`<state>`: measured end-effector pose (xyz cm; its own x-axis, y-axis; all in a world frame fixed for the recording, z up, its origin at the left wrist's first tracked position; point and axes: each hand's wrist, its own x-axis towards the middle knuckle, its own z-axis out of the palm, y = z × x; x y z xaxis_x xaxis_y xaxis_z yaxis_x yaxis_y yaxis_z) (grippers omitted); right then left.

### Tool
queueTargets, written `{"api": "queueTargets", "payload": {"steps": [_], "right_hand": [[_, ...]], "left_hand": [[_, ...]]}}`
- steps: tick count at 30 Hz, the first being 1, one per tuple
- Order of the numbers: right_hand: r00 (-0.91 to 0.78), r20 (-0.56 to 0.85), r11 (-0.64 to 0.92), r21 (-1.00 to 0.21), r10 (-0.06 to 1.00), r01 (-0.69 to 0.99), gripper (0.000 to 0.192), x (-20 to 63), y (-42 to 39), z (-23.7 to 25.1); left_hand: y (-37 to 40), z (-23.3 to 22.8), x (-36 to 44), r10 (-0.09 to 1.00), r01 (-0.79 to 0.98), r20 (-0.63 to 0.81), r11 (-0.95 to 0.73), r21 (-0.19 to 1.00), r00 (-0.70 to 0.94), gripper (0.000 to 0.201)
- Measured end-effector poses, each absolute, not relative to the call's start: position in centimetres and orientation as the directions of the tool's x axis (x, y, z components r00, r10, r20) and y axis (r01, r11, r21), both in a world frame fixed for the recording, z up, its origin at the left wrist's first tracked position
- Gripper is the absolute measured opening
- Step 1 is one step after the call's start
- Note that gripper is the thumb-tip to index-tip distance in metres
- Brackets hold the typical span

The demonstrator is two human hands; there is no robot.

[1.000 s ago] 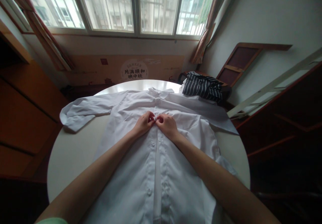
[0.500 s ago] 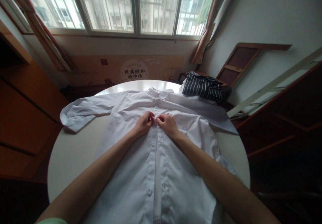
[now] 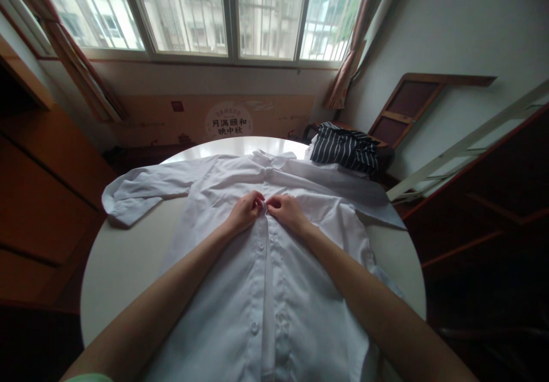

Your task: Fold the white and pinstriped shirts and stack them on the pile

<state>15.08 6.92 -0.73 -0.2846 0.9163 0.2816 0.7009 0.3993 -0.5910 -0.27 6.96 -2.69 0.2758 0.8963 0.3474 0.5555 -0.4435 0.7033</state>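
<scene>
A white button-up shirt (image 3: 223, 290) lies flat, front up, on a round white table (image 3: 120, 262), collar away from me and sleeves spread to both sides. My left hand (image 3: 244, 211) and my right hand (image 3: 288, 210) meet at the shirt's front placket in the upper chest. Each pinches the fabric edge at a button there. Several buttons lower down the placket are fastened. The button between my fingertips is hidden.
A dark striped garment (image 3: 345, 152) lies on a chair at the table's far right. A printed cardboard panel (image 3: 214, 120) stands under the window. Wooden cabinets (image 3: 38, 199) are at the left, wooden frames (image 3: 407, 107) lean on the right wall.
Almost nothing has moved. My fingertips shifted slightly at the same spot on the placket.
</scene>
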Motion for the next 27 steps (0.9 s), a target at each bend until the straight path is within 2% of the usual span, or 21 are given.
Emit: {"api": "queueTargets", "payload": {"steps": [9, 27], "right_hand": [[-0.256, 0.278, 0.372, -0.558, 0.926, 0.742, 0.016, 14.77, 6.97, -1.17], [-0.248, 0.285, 0.372, -0.577, 0.926, 0.727, 0.013, 14.87, 7.48, -1.6]], "left_hand": [[6.86, -2.24, -0.17, 0.89, 0.574, 0.351, -0.457, 0.68, 0.292, 0.019], [6.81, -2.5, -0.18, 0.868, 0.597, 0.395, -0.494, 0.631, 0.301, 0.025]]}}
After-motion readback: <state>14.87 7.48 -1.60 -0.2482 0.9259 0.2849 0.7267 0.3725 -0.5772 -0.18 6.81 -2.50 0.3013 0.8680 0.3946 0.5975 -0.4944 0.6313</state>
